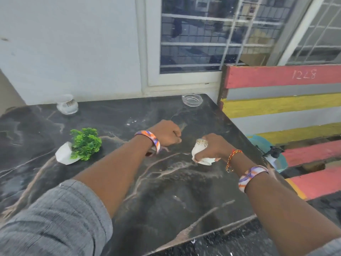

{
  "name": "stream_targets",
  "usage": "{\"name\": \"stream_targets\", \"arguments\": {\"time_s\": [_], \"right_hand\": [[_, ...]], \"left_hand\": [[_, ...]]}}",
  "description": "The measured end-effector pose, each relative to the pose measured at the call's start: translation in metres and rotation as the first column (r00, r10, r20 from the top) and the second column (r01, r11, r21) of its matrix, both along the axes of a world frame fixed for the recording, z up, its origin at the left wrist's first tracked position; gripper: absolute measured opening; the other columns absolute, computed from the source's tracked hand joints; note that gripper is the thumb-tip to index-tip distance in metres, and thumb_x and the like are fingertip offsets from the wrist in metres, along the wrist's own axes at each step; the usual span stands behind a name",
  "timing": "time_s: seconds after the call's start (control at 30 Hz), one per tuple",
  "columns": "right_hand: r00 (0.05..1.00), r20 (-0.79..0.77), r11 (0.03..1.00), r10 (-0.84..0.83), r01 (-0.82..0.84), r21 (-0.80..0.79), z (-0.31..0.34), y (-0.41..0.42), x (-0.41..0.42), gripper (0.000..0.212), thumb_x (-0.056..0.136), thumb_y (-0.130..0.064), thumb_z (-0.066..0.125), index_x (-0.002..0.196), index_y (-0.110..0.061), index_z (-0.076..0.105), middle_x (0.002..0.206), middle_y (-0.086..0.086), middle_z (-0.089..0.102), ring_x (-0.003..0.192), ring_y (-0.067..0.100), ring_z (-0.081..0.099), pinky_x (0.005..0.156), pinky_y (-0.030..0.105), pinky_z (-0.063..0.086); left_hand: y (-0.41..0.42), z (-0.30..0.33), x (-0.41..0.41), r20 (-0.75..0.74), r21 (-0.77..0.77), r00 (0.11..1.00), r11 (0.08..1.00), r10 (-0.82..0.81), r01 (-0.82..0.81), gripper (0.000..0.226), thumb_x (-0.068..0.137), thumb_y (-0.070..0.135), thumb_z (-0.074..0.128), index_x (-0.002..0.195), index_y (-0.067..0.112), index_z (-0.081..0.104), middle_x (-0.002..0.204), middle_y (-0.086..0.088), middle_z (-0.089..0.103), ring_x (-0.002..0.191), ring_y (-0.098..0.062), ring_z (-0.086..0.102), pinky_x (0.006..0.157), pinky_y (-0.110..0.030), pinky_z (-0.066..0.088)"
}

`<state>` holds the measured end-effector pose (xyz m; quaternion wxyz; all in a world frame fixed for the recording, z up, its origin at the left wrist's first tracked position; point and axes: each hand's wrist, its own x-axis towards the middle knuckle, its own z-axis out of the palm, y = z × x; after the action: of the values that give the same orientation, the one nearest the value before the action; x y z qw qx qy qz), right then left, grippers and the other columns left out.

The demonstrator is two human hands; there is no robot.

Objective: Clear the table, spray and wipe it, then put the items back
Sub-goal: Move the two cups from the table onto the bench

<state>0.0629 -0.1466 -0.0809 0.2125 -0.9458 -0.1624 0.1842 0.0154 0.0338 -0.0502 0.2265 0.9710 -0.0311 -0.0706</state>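
1. Right hand (212, 147) wraps a small white ceramic pot with gold trim (200, 153), tilted, low over the black marbled worktop (166, 191) near its right edge.
2. Left hand (166, 133) is curled, knuckles down; I cannot tell whether it holds anything.
3. That pot looks light, glazed, slippery and chippable: grip round the body.
4. A white pot with a green plastic plant (79, 146) lies tipped over at left.
5. A second white pot (66, 104) and a clear glass ashtray (191, 98) stand at the back; contents unclear.

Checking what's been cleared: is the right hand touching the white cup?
Touching. In the head view the right hand has its fingers curled round the white cup, tilted just above the table.
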Motion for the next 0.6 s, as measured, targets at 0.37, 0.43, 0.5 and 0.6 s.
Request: {"name": "stream_targets", "arguments": {"time_s": [0.37, 0.43, 0.5, 0.6], "right_hand": [[0.997, 0.006, 0.933, 0.077, -0.074, 0.352, 0.012, 0.236, 0.012, 0.023, 0.056, -0.025, 0.086, 0.065, -0.016, 0.067, 0.070, 0.002, 0.067, 0.069, 0.017, 0.063, 0.063, 0.026, 0.048], [0.997, 0.015, 0.924, 0.073, -0.074, 0.374, 0.006, 0.267, 0.016, 0.027, 0.054, -0.028, 0.087, 0.062, -0.018, 0.063, 0.067, -0.001, 0.065, 0.065, 0.013, 0.061, 0.055, 0.021, 0.043], [0.998, 0.033, 0.923, 0.054, -0.063, 0.379, -0.004, 0.291, 0.021, 0.038, 0.048, -0.037, 0.087, 0.071, -0.015, 0.066, 0.075, 0.003, 0.067, 0.071, 0.015, 0.062, 0.054, 0.021, 0.039], [0.999, 0.036, 0.918, 0.028, -0.040, 0.395, -0.019, 0.311, 0.028, 0.057, 0.038, -0.048, 0.082, 0.080, -0.014, 0.065, 0.083, 0.005, 0.067, 0.077, 0.020, 0.063, 0.057, 0.027, 0.045]], "left_hand": [[0.277, -0.001, -0.020, 0.127, -0.035, 0.796, 0.804, 0.592, -0.593, 0.034, 0.085, 0.022, 0.058, 0.116, 0.007, 0.061, 0.131, -0.013, 0.055, 0.125, -0.027, 0.047, 0.103, -0.029, 0.035], [0.324, -0.020, -0.016, 0.132, -0.036, 0.735, 0.744, 0.665, -0.667, 0.036, 0.077, 0.033, 0.055, 0.100, 0.006, 0.061, 0.121, -0.017, 0.056, 0.119, -0.034, 0.050, 0.098, -0.034, 0.040], [0.360, -0.037, -0.009, 0.091, -0.030, 0.670, 0.675, 0.737, -0.738, 0.048, 0.069, 0.046, 0.047, 0.100, 0.010, 0.054, 0.117, -0.017, 0.054, 0.115, -0.039, 0.051, 0.094, -0.038, 0.045], [0.384, -0.056, 0.000, 0.005, -0.057, 0.592, 0.591, 0.806, -0.805, 0.073, 0.074, 0.042, 0.066, 0.137, 0.021, 0.035, 0.141, -0.021, 0.029, 0.128, -0.041, 0.036, 0.104, -0.046, 0.040]]}}
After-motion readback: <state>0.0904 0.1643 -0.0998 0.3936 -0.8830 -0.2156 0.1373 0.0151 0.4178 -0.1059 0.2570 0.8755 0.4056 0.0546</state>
